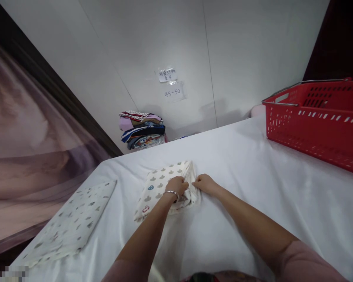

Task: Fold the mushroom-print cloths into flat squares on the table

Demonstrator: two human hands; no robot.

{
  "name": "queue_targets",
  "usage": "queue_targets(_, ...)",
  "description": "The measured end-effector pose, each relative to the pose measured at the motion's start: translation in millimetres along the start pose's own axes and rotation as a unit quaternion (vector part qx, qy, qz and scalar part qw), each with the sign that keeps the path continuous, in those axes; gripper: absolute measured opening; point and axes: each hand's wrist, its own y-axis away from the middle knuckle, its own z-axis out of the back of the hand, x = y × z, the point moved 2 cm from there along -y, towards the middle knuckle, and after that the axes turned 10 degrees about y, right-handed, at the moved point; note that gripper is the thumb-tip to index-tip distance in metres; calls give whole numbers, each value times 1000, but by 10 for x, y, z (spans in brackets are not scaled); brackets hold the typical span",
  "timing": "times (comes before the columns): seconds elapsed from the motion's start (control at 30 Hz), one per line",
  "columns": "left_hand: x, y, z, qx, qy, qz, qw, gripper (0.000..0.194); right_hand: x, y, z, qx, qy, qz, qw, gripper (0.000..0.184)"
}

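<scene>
White-draped surface (238, 152) under both grips, creased all over. Pink sleeves (308, 260) nearest, on forearms reaching forward to the grips. Left grip (176, 186) with a silver bracelet (171, 192) at the wrist, fingers curled together and clamped on the opened side of a patterned cloth (153, 188). Right grip (205, 184) just beside, thumb and fingertips pinched together on the outer edge of the same cloth. Patterned cloth lying beneath the left grip and spreading to its left, off-white with grey motifs and a few coloured ones, with layers parted and bunched between the two grips.

Well left of the grips, second folded cloth (67, 223), pale with small dark motifs. Well right of the grips, red basket (312, 131) with slotted walls and metal handles. Ahead and left of the grips, past the surface's far edge, stack of folded fabrics (142, 131). Farther left, pinkish curtain (41, 164). Farthest ahead, pale wall (238, 51) with two handwritten labels (173, 92), the lower reading 45-50.
</scene>
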Motion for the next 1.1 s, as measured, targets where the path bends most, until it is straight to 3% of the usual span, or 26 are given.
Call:
queue_targets(0.43, -23, 9, 11, -4, -11, 1, 1000, 19, -23, -33, -131, -17, -67, 8, 998, 9)
queue_targets(0.63, -49, 25, 23, -4, -17, 0, 1000, 20, -35, -12, -131, -2, -64, 2, 998, 18)
queue_targets(0.93, -126, 48, 18, -22, -55, 1, 998, 25, 67, 51, -157, 3, -129, 18, 991, 12)
queue_targets(1.1, -122, -14, 3, 0, -53, -2, 999, 31, 114, 112, -140, 54, -183, 8, 982, 11)
